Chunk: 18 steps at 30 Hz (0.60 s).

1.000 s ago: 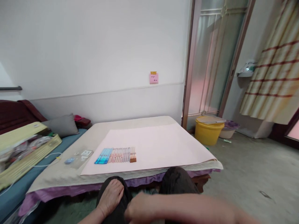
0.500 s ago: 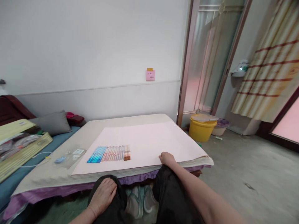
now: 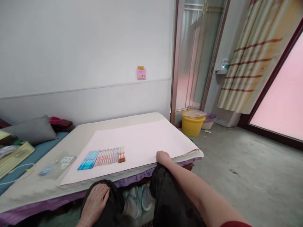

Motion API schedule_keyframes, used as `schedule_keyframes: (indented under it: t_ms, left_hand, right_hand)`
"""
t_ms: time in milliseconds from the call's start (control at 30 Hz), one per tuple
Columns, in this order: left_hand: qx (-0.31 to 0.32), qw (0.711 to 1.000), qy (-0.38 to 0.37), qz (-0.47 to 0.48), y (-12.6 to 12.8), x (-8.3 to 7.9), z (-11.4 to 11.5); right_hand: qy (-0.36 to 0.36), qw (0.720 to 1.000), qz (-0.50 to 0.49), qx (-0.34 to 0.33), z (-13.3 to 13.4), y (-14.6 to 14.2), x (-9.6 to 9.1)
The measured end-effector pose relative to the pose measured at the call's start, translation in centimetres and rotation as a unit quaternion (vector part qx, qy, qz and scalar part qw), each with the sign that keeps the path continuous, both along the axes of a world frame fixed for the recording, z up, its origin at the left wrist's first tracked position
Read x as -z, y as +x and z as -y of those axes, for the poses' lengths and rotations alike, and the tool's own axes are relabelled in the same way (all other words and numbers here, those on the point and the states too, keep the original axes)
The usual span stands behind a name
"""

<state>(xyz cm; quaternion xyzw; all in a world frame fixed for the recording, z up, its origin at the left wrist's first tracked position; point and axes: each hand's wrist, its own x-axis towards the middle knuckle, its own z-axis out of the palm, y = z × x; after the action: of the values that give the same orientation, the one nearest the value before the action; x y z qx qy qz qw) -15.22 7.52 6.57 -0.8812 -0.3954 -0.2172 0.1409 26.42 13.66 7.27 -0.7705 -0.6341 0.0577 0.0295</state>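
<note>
My left hand (image 3: 95,201) lies over my left knee, fingers flat on the dark trousers and holding nothing. On my right knee, close to the table's front edge, rests my right hand (image 3: 163,157) with its fingers curled in; nothing shows in it. A pale pink sheet (image 3: 139,138) covers much of the low, cloth-covered table (image 3: 87,127). Lined up side by side on its left part are blue pens (image 3: 89,160), slim pens with pale barrels and reddish marks (image 3: 106,157), and a few brown-ended pens (image 3: 121,155). Neither hand touches the pens.
Clear plastic packaging (image 3: 56,167) lies left of the sheet. A grey cushion (image 3: 32,129) sits at the far left. Beyond the table's right side stand a yellow bucket (image 3: 193,126) and a smaller basin (image 3: 208,123). A pink note (image 3: 141,73) hangs on the wall.
The view has turned to the right, so the scene sits further left. Both hands stay on the knees, and the pens keep their row.
</note>
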Motion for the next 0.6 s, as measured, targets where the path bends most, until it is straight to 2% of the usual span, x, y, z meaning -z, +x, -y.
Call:
schedule_keyframes:
  t_ms: [333,600]
  left_hand:
    - [-0.024,0.999,0.013,0.023,-0.6,-0.1,0.8]
    - [0.019,0.995,0.094,0.037,-1.2,0.3,0.2]
  right_hand:
    - [0.023,1.0,-0.003,0.009,0.8,0.8,-0.5]
    - [0.055,0.998,-0.001,0.003,1.0,0.8,-0.3]
